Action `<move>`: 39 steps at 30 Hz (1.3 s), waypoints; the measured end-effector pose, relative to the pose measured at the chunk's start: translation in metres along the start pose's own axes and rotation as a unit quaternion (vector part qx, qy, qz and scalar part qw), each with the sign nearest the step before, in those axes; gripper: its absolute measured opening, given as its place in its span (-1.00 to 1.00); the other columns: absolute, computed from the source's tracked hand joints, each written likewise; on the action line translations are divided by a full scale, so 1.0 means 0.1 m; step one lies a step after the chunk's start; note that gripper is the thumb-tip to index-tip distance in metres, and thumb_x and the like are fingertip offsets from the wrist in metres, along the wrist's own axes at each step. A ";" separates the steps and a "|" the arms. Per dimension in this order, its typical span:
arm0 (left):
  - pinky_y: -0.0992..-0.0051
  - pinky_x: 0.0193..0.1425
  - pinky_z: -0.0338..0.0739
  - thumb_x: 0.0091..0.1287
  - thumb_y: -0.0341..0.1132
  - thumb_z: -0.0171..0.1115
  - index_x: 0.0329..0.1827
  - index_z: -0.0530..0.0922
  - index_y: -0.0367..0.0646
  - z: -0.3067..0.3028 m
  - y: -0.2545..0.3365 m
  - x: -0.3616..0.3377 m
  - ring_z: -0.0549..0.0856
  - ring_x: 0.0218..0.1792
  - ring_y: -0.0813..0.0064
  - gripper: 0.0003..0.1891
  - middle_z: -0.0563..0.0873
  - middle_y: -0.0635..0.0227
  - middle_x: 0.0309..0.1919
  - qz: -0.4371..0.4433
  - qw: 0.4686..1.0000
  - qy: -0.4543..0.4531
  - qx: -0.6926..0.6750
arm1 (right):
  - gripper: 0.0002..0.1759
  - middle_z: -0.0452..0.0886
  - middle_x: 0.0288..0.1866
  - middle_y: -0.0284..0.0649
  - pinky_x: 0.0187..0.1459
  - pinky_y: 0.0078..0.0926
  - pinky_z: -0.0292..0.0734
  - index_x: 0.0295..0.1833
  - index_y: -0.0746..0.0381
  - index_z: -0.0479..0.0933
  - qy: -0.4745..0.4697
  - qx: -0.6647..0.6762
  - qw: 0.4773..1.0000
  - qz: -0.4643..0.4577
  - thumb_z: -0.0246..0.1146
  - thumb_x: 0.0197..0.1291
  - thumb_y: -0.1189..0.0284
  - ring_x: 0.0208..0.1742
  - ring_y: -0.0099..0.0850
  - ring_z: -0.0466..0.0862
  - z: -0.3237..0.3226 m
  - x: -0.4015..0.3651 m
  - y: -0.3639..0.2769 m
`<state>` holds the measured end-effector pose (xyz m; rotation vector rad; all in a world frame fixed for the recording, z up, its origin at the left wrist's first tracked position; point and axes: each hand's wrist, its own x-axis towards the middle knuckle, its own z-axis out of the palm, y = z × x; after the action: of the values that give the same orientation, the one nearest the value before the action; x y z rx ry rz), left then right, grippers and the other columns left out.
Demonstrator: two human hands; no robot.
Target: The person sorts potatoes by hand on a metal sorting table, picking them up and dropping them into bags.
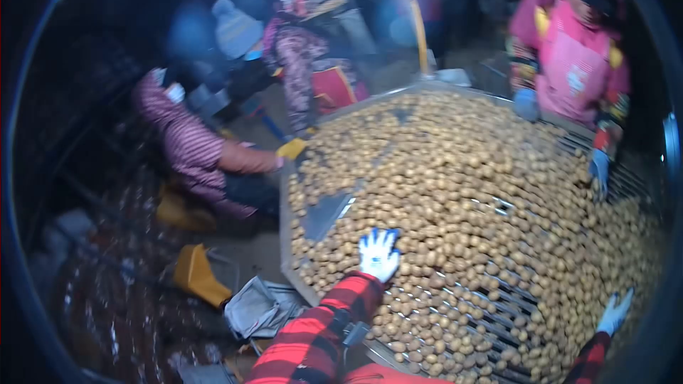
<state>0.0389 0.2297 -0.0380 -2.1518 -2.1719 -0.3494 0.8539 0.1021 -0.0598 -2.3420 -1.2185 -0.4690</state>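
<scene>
A thick layer of potatoes (455, 163) covers a wide metal sorting table (287, 252) with a raised edge. My left hand (379, 256), in a white glove with blue fingertips, lies over the potatoes at the near left, its fingers spread. Far to the right, my right hand (615, 313) wears a similar pale glove and reaches over the potatoes with its fingers stretched out. Neither hand has a potato in its grip. Between the two hands, the dark slats (506, 313) of the table show among scattered potatoes.
Across the right side, a person in a pink apron (575, 75) reaches gloved hands to the potatoes. A person in a striped pink jacket (186, 139) touches the left edge with a yellow glove (292, 148). A yellow seat (199, 275) and a grey bag (262, 307) stand at lower left.
</scene>
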 end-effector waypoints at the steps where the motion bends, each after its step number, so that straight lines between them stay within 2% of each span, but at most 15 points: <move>1: -0.21 0.55 0.13 0.30 -0.15 0.25 0.42 0.52 0.08 -0.01 0.07 0.00 0.42 0.45 0.02 -0.44 0.54 0.23 0.39 -0.007 0.999 0.007 -0.035 | -0.27 0.30 0.65 0.04 0.56 -0.21 0.27 0.68 0.23 0.15 -0.003 -0.018 1.000 0.016 0.18 0.55 0.19 0.62 -0.08 0.35 0.13 0.12 0.18; 3: -0.16 0.52 0.16 0.30 -0.17 0.23 0.37 0.55 0.05 0.02 0.28 -0.07 0.43 0.44 0.05 -0.48 0.55 0.23 0.36 -0.031 0.995 0.086 -0.052 | -0.28 0.30 0.65 0.04 0.53 -0.20 0.32 0.69 0.20 0.14 -0.037 -0.035 0.997 0.049 0.14 0.58 0.17 0.61 -0.09 0.36 0.16 0.21 0.03; 4: -0.16 0.52 0.15 0.29 -0.12 0.23 0.34 0.56 0.08 0.03 0.43 -0.08 0.42 0.45 0.13 -0.48 0.53 0.26 0.38 -0.023 0.993 0.096 -0.062 | -0.25 0.27 0.67 0.03 0.54 -0.20 0.31 0.70 0.17 0.12 -0.105 0.059 0.989 0.085 0.11 0.58 0.07 0.62 -0.07 0.35 0.20 0.22 -0.01; 5: -0.10 0.39 0.27 0.20 -0.24 0.23 0.19 0.60 -0.02 -0.25 0.69 -0.02 0.50 0.32 0.09 -0.55 0.57 0.19 0.22 0.030 0.989 0.109 -0.096 | -0.22 0.24 0.68 0.02 0.54 -0.19 0.30 0.71 0.13 0.10 -0.168 0.159 0.965 0.122 0.07 0.59 -0.03 0.62 -0.05 0.34 0.35 0.13 0.01; 10: -0.19 0.44 0.26 0.17 -0.22 0.28 0.25 0.54 -0.10 -0.23 1.72 -0.01 0.47 0.36 0.00 -0.47 0.51 0.07 0.29 0.325 0.905 0.037 -0.271 | -0.28 0.33 0.65 -0.02 0.43 -0.22 0.43 0.71 0.06 0.11 -0.257 0.171 0.946 0.100 0.07 0.61 0.05 0.51 -0.10 0.50 0.49 0.00 -0.70; 11: -0.25 0.52 0.19 0.20 -0.21 0.28 0.28 0.53 -0.11 -0.19 1.93 -0.02 0.42 0.43 -0.06 -0.47 0.49 0.01 0.35 0.357 0.885 -0.045 -0.296 | -0.27 0.30 0.67 -0.05 0.45 -0.20 0.40 0.71 0.06 0.11 -0.268 0.155 0.942 0.129 0.07 0.61 0.03 0.53 -0.09 0.47 0.50 -0.02 -0.91; 13: -0.32 0.64 -0.01 0.23 -0.15 0.36 0.40 0.49 -0.10 0.24 2.27 -0.19 0.26 0.57 -0.15 -0.36 0.37 -0.06 0.49 0.390 0.851 -0.088 -0.340 | -0.29 0.28 0.68 -0.03 0.47 -0.17 0.37 0.71 0.05 0.11 -0.262 0.176 0.945 0.090 0.07 0.61 0.04 0.56 -0.08 0.43 0.33 -0.16 -1.55; 15: -0.32 0.67 -0.07 0.18 -0.10 0.42 0.45 0.48 -0.07 0.16 2.48 -0.18 0.22 0.60 -0.14 -0.28 0.29 -0.08 0.55 0.395 0.862 -0.171 -0.268 | -0.28 0.24 0.69 -0.02 0.52 -0.16 0.31 0.71 0.08 0.11 -0.219 0.145 0.962 0.077 0.11 0.59 0.08 0.62 -0.09 0.35 0.36 -0.35 -2.06; 17: -0.32 0.69 -0.13 0.14 -0.06 0.45 0.46 0.49 -0.03 0.19 2.53 -0.12 0.21 0.61 -0.10 -0.24 0.25 -0.09 0.58 0.390 0.867 -0.178 -0.253 | -0.25 0.20 0.70 -0.05 0.61 -0.19 0.16 0.68 0.17 0.15 -0.225 0.159 0.961 0.012 0.22 0.53 0.20 0.69 -0.11 0.21 0.51 -0.43 -2.23; 20: -0.32 0.68 -0.11 0.12 -0.05 0.47 0.40 0.55 -0.01 0.07 2.49 -0.02 0.23 0.61 -0.03 -0.29 0.28 -0.07 0.57 0.381 0.879 -0.200 -0.207 | -0.28 0.21 0.70 -0.03 0.62 -0.20 0.15 0.67 0.19 0.18 -0.223 0.180 0.957 -0.040 0.22 0.51 0.27 0.68 -0.12 0.23 0.38 -0.67 -2.90; 23: -0.40 0.60 0.04 0.10 -0.18 0.42 0.16 0.64 -0.03 0.18 2.29 -0.01 0.24 0.58 -0.22 -0.50 0.42 0.01 0.44 0.345 0.897 -0.066 -0.267 | -0.25 0.29 0.65 0.02 0.61 -0.22 0.18 0.65 0.22 0.20 -0.255 0.247 0.935 0.005 0.28 0.43 0.35 0.65 -0.11 0.29 0.38 -0.87 -3.44; 25: -0.46 0.51 0.13 0.08 -0.21 0.43 0.02 0.64 -0.01 0.33 2.17 0.07 0.28 0.54 -0.28 -0.60 0.49 0.14 0.38 0.340 0.904 0.027 -0.258 | -0.18 0.37 0.60 0.05 0.58 -0.20 0.24 0.64 0.24 0.22 -0.193 0.268 0.940 -0.082 0.38 0.34 0.33 0.60 -0.08 0.38 0.50 -1.12 -3.62; 31: -0.44 0.43 0.19 0.16 -0.09 0.43 0.15 0.60 0.06 -0.17 1.76 0.46 0.36 0.45 -0.28 -0.52 0.52 0.16 0.37 0.242 0.957 0.023 -0.157 | 0.02 0.44 0.52 0.10 0.50 -0.09 0.36 0.66 0.18 0.19 -0.261 0.296 0.917 -0.065 0.51 0.17 0.15 0.48 0.05 0.48 0.16 -1.25 -4.56; 33: -0.45 0.45 0.15 0.17 -0.07 0.42 0.13 0.63 0.07 -0.16 1.61 0.52 0.39 0.43 -0.29 -0.55 0.53 0.17 0.37 0.225 0.963 0.043 -0.143 | 0.06 0.41 0.54 0.11 0.47 -0.01 0.38 0.67 0.12 0.18 -0.313 0.244 0.915 -0.071 0.52 0.13 0.05 0.49 0.09 0.45 0.14 -1.30 -4.82; 39: -0.36 0.52 0.09 0.13 0.00 0.45 0.19 0.67 0.11 -0.37 1.14 0.44 0.37 0.45 -0.22 -0.47 0.48 0.14 0.44 0.138 0.985 0.035 -0.096 | 0.09 0.21 0.66 0.02 0.42 0.17 0.43 0.69 -0.02 0.15 -0.293 0.190 0.912 -0.216 0.42 0.13 -0.18 0.53 0.33 0.28 0.25 -1.51 -5.27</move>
<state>0.1468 0.2645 0.0202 -2.4593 -1.8361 -0.6253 0.3350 0.2796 -0.0300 -1.9144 -1.9159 0.3589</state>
